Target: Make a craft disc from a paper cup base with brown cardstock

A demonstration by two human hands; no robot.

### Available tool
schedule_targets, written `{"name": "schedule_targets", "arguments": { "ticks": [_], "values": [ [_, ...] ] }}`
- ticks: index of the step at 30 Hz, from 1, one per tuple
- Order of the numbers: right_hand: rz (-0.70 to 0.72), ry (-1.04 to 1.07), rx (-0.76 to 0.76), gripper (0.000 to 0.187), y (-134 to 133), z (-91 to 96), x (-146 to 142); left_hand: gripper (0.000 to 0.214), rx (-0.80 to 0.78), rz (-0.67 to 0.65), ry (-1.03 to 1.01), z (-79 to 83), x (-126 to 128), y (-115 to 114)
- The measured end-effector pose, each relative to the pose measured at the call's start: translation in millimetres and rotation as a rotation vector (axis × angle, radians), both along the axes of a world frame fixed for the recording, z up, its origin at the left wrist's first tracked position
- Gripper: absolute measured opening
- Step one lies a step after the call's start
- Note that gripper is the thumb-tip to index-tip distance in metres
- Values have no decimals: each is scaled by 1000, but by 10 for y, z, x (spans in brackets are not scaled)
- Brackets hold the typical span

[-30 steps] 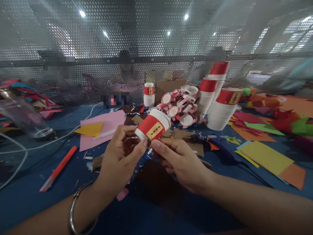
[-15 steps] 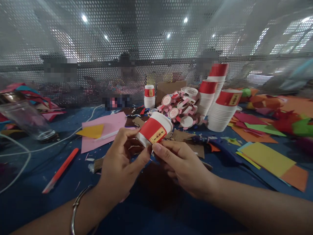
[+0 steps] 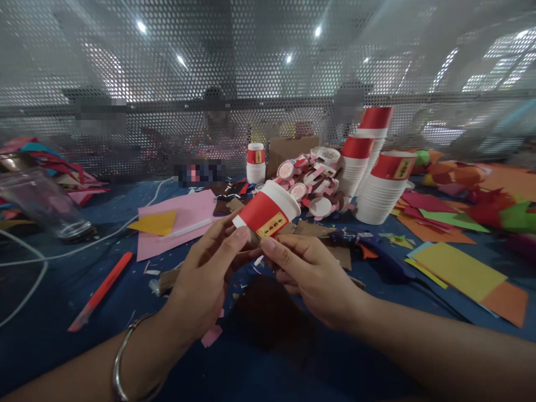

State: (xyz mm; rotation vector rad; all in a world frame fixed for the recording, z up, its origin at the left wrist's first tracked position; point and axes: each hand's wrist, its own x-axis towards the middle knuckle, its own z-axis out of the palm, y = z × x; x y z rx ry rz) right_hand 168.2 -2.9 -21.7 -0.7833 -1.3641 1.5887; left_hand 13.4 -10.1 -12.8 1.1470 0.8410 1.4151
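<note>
1. The held cup (image 3: 268, 211) was white, with a broad red band and a golden-yellow label marked in dark characters.
2. The front cup stack (image 3: 379, 195) was white below and red at the top, with a similar label.
3. The small cup stack (image 3: 255, 169) was also white and red.
4. The piled discs (image 3: 285, 170) were white and pink, some printed in red.
5. The large sheet (image 3: 195, 204) was pink; the paper (image 3: 156, 223) on it was yellow-orange.
6. The right-hand cards (image 3: 460, 271) were yellow and orange, edged pale blue.
7. The table (image 3: 201, 379) was deep blue, speckled white and pink.
8. The bracelet (image 3: 118, 360) was silver.
</note>
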Motion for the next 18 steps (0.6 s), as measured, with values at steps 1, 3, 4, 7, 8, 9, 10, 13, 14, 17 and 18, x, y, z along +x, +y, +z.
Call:
{"name": "schedule_targets", "arguments": {
  "ticks": [1,3,4,7,8,9,10,13,14,17,18],
  "values": [
    [-1,2,-7,47,-2,2,-3,24,0,19,-7,0,-2,7],
    [2,2,-18,46,-8,1,-5,24,9,50,7,-3,-18,17],
    [4,3,-21,46,-10,-1,-4,28,18,53,28,-5,-30,18],
    [14,0,-18,46,-17,-12,1,44,60,49,121,-8,-68,5],
    [14,-2,-14,45,-18,-16,2,48,73,58,159,-5,-77,-5],
    [12,-3,-9,45,-20,-19,4,51,85,78,201,0,-83,-18],
    [11,-3,-4,44,-22,-22,5,52,95,110,249,8,-85,-33],
    [13,2,3,43,-32,-27,9,50,117,202,384,34,-80,-79],
    [17,-1,2,43,-35,-27,11,50,126,218,405,39,-77,-90],
    [23,-8,2,45,-47,-24,18,50,141,225,419,41,-72,-109],
    [23,-9,4,46,-50,-21,21,50,141,227,419,39,-71,-112]
  ]
}}
